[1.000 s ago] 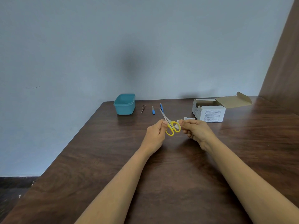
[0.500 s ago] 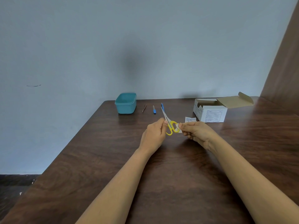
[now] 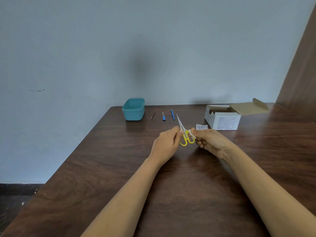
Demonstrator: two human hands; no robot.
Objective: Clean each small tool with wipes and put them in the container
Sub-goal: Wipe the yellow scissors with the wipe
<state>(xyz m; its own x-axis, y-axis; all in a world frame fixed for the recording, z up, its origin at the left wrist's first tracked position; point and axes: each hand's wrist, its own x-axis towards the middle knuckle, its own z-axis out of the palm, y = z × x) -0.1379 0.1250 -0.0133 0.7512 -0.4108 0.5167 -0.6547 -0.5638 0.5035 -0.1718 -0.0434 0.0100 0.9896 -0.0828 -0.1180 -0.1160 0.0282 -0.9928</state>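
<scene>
The left hand (image 3: 166,143) pinches the scissors (image 3: 183,133) at the base of the blades, thumb and fingertips closed on the metal, while the right hand (image 3: 209,141) presses a small white wipe (image 3: 191,133) against the yellow handle loops, fingers clenched around it. Both hover above the middle of the table (image 3: 102,168), the blades pointing up toward the far edge.

The main risk looks like a slip: the grip sits on thin, smooth steel (probably damp from the wipe), so a hard rub on the handles could twist the scissors loose or drag a fingertip along an edge. The wipe is tiny and thin, and could bunch up or snag in a loop. The pointed tip also aims at the tools behind, so a careless push could scatter them.

Those tools lie in a row near the far edge, each apart from the next: slim metal tweezers (image 3: 153,115), a short blue-ended file (image 3: 163,116) and a narrow blue stick (image 3: 172,114). Left of them stands the teal container (image 3: 133,109), a rounded plastic tub, seemingly empty. Toward the far right corner sits an open white card box (image 3: 222,120), flap raised, with a torn printed sachet (image 3: 201,126) just beside it. The table is dark, glossy wood grain.
</scene>
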